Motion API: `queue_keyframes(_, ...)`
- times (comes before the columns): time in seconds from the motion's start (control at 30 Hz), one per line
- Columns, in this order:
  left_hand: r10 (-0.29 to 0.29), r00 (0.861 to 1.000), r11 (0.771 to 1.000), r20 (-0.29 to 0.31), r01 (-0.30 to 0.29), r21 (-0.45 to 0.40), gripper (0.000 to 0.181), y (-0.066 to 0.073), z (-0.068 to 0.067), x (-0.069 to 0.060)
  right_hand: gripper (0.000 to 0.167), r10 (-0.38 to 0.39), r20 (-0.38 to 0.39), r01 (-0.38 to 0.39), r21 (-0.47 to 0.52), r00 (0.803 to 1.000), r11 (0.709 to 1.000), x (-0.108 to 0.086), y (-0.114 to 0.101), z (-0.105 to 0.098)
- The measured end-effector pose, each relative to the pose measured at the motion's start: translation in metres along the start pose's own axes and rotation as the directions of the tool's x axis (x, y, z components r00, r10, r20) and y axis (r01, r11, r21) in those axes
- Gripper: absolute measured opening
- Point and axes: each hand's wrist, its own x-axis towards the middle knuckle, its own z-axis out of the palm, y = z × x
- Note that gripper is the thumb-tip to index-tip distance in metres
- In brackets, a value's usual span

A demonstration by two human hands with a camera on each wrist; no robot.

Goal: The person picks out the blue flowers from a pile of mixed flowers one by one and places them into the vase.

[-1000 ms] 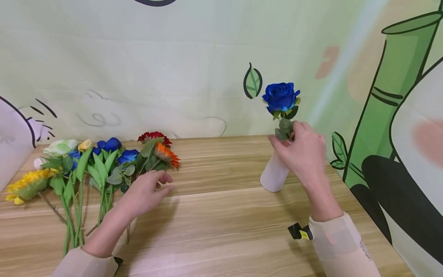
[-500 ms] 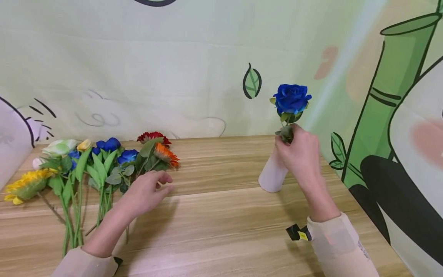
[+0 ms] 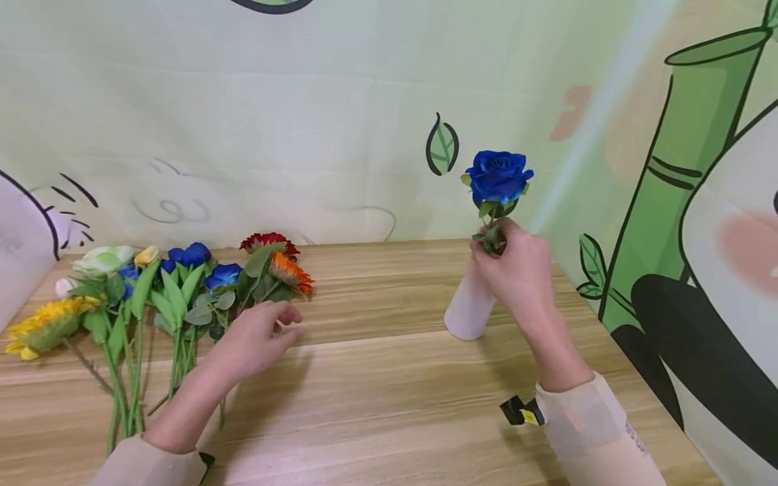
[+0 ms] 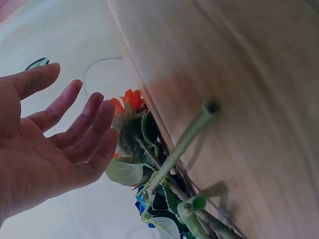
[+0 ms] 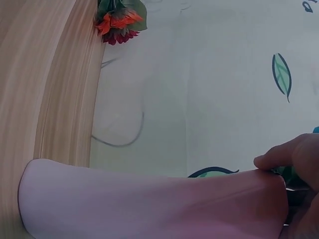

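Observation:
My right hand grips the top of a pale vase, close to the leafy stem of a blue rose. The rose's stem goes down into the vase, its bloom above my fingers. In the right wrist view, the thumb lies on the vase's rim; the other fingers are partly cut off at the frame's edge. My left hand holds nothing. Its fingers are loosely bent beside an orange flower and a blue flower on the table.
Several flowers lie at the table's left, among them a sunflower, a white bloom and a red flower. Their long green stems point to the front edge. A printed cloth backdrop stands behind the wooden table.
The right hand has lowered onto the vase top and shifted left; the vase has slid slightly left too. The rose swung right, then back left. My left hand has stayed still.

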Motion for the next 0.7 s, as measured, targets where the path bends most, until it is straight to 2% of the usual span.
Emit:
queue_keyframes(0.23, -0.009, 1.0, 1.0, 0.009, 0.009, -0.009, 0.024, 0.0019, -0.0021, -0.001, 0.036, 0.013, -0.002, -0.013, 0.048, 1.0, 0.999, -0.002, -0.0013, -0.006)
queue_keyframes(0.4, -0.007, 1.0, 1.0, 0.011, 0.007, -0.005, 0.024, 0.0026, -0.003, -0.0006, 0.048, -0.027, -0.095, 0.036, 0.098, 0.995, 0.995, -0.001, -0.0014, -0.0086)
queue_keyframes(0.47, -0.007, 1.0, 1.0, 0.01, 0.007, -0.001, 0.023, 0.0026, -0.0032, -0.0006, 0.044, -0.06, -0.146, 0.076, 0.105, 0.987, 0.992, 0.0004, -0.0011, -0.008)
queue_keyframes(0.57, -0.011, 1.0, 1.0, 0.014, 0.011, -0.001, 0.023, 0.0026, -0.0036, -0.0007, 0.026, -0.101, -0.201, 0.124, 0.101, 0.974, 0.987, 0.0022, -0.0007, -0.0063)
queue_keyframes(0.63, -0.015, 1.0, 1.0, 0.018, 0.015, -0.004, 0.023, 0.0027, -0.004, -0.0008, 0.015, -0.118, -0.215, 0.14, 0.09, 0.97, 0.986, 0.0031, -0.0001, -0.0057)
queue_keyframes(0.7, -0.018, 1.0, 1.0, 0.022, 0.019, -0.007, 0.024, 0.0023, -0.0042, -0.0007, 0.012, -0.113, -0.202, 0.131, 0.076, 0.973, 0.989, 0.003, 0.001, -0.0056)
